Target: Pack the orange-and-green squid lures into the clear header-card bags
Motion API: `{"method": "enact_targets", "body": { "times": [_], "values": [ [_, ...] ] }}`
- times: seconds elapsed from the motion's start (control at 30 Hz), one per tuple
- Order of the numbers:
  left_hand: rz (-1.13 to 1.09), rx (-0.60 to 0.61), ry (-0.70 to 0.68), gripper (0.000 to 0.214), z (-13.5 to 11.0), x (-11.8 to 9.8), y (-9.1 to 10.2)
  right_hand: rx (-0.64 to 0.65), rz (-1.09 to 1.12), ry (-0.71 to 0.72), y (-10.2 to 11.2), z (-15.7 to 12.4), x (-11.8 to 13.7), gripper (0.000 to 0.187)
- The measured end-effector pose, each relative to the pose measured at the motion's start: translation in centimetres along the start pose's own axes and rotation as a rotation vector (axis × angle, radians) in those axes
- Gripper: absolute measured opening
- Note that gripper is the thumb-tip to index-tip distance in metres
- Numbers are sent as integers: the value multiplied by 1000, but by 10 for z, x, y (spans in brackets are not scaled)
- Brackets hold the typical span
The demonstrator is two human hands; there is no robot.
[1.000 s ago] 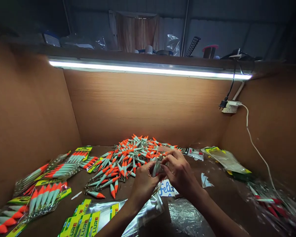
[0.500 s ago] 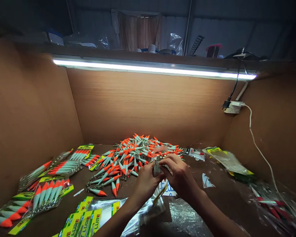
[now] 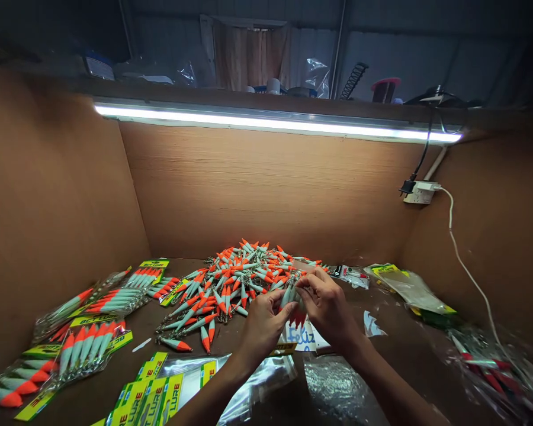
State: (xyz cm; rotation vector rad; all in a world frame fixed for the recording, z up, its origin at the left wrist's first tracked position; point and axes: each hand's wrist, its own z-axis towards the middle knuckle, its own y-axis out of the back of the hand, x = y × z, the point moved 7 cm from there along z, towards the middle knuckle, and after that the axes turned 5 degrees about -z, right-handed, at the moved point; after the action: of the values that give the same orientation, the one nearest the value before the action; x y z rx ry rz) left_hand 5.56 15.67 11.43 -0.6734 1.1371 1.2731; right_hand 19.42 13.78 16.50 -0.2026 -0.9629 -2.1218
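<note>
Between my two hands hangs a clear pack of fishing lures, pale green with orange tips pointing down and hooks at the top. My left hand is closed on its left side, thumb toward me. Fingers of my right hand pinch the pack's upper right part. A yellow label strip shows below, partly hidden by my left hand. Behind the hands lies a big heap of loose orange and pale green lures. Under them is a white paper with blue handwriting.
Filled lure packs lie on the left. Yellow header cards and clear bags are in front. To the right are a stack of bags, a torn white scrap and bagged red lures. A white cable hangs from a socket.
The lures in my hands have turned so their orange tips now show below, and the yellow label strip has swung from slanted to nearly level. My right hand has shifted slightly.
</note>
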Motion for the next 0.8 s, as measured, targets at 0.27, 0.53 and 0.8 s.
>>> {"method": "enact_targets", "body": {
  "times": [0.27, 0.53, 0.8],
  "values": [
    [-47, 22, -14, 26, 1, 5, -2, 63, 16, 38, -4, 0, 5, 14],
    [-297, -32, 18, 34, 5, 13, -2, 26, -4, -39, -1, 1, -4, 12],
    [-457, -34, 221, 40, 7, 44, -7, 13, -33, -64, -6, 2, -18, 11]
  ]
}}
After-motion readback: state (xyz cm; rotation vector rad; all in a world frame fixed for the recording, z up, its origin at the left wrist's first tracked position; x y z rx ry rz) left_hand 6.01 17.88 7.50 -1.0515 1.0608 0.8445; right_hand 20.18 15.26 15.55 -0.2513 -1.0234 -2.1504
